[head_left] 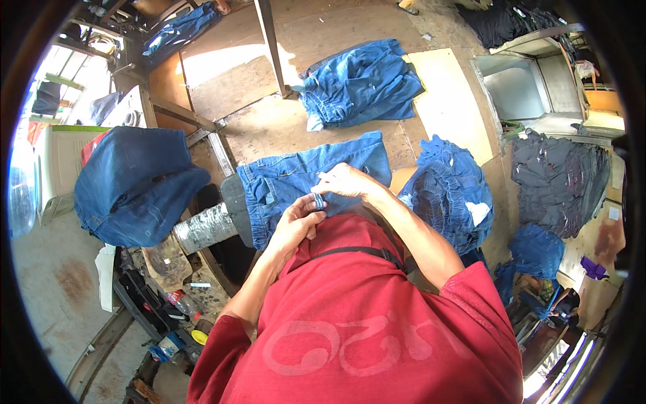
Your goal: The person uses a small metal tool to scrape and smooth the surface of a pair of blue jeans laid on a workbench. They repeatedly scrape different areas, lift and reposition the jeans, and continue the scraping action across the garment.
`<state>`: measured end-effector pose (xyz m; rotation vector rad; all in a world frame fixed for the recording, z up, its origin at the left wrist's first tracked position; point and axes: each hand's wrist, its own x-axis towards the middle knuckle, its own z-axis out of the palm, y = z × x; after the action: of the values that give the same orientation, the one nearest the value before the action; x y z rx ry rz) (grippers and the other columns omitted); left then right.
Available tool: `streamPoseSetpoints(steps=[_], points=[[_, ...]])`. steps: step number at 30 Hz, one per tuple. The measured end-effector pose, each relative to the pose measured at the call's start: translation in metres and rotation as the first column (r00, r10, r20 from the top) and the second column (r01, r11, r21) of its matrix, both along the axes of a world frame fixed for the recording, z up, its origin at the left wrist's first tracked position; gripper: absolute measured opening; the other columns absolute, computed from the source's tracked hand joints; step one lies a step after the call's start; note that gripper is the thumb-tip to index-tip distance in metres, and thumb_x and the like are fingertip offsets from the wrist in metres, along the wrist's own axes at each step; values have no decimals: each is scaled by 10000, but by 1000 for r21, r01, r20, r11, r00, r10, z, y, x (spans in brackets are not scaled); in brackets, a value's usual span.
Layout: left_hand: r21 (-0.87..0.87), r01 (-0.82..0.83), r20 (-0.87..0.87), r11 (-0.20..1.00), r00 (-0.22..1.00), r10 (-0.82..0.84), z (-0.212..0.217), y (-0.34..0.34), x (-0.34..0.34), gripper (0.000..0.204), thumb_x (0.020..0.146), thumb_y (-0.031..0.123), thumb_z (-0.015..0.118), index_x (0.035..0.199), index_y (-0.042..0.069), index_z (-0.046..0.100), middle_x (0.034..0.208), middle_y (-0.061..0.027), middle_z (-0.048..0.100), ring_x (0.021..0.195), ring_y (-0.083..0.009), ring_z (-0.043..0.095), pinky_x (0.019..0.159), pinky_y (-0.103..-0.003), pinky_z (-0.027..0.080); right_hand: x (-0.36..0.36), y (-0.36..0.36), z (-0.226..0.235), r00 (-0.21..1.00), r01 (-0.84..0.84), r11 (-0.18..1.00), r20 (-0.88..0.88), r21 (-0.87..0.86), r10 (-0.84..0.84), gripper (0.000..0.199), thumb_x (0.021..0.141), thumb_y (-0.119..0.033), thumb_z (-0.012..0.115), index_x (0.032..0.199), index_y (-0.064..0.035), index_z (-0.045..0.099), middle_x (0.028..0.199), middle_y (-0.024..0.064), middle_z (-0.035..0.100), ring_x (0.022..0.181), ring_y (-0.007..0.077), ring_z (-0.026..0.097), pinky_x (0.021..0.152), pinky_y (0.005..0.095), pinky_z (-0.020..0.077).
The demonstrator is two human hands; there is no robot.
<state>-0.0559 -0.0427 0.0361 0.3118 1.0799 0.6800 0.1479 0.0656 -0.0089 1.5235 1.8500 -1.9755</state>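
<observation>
A pair of blue denim pants (274,183) lies over a narrow dark board in front of me, its elastic-looking waist toward the left. My left hand (296,221) is closed at the near edge of the pants, gripping a small folded bit of striped blue denim between fingers and thumb. Just above it, my right hand (346,182) has its fingers pinched together over the cloth. Something small and pale shows at those fingertips, too small to name.
Denim is heaped at the left (138,185) and right (447,195). Beyond the board lies a denim pile (360,84) on the wooden floor. Dark garments (558,182) are stacked far right. A wooden post (271,50) stands ahead; a plastic bottle (184,303) lies lower left.
</observation>
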Motion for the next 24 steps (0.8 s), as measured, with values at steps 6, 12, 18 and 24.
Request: streamPoseSetpoints(steps=[6, 12, 18, 24], points=[[46, 47, -122, 998, 992, -41, 1, 1, 8, 499, 967, 7, 710, 1445, -28, 573, 1137, -68, 681, 689, -54, 555, 592, -219, 460, 7, 2, 21, 991, 130, 991, 17, -26, -129, 362, 903, -369, 769, 989, -24, 838, 1062, 164, 799, 1170, 212, 672, 1020, 344, 492], [51, -41, -138, 998, 989, 48, 29, -8, 12, 716, 985, -16, 692, 1571, -7, 281, 1438, -213, 637, 740, -88, 608, 587, -220, 485, 1, -6, 5, 997, 48, 997, -61, -60, -52, 289, 894, -336, 749, 940, -65, 839, 954, 127, 809, 849, 194, 721, 895, 350, 537], [12, -9, -109, 1000, 994, 11, 28, -8, 5, 722, 970, -41, 694, 1540, 15, 253, 1484, -235, 607, 870, -129, 661, 572, -229, 478, 10, 6, -6, 991, 29, 997, 125, 67, -37, 245, 881, -335, 763, 913, -110, 854, 901, 170, 797, 1107, 216, 743, 817, 340, 555], [13, 10, -92, 1000, 996, -9, 20, -12, 3, 701, 953, -47, 718, 1502, 28, 290, 1499, -235, 595, 860, -116, 655, 568, -226, 475, 4, 0, -8, 993, -118, 988, 34, 95, 115, 281, 827, -387, 792, 857, -119, 870, 1125, 212, 791, 1242, 278, 693, 980, 347, 537]])
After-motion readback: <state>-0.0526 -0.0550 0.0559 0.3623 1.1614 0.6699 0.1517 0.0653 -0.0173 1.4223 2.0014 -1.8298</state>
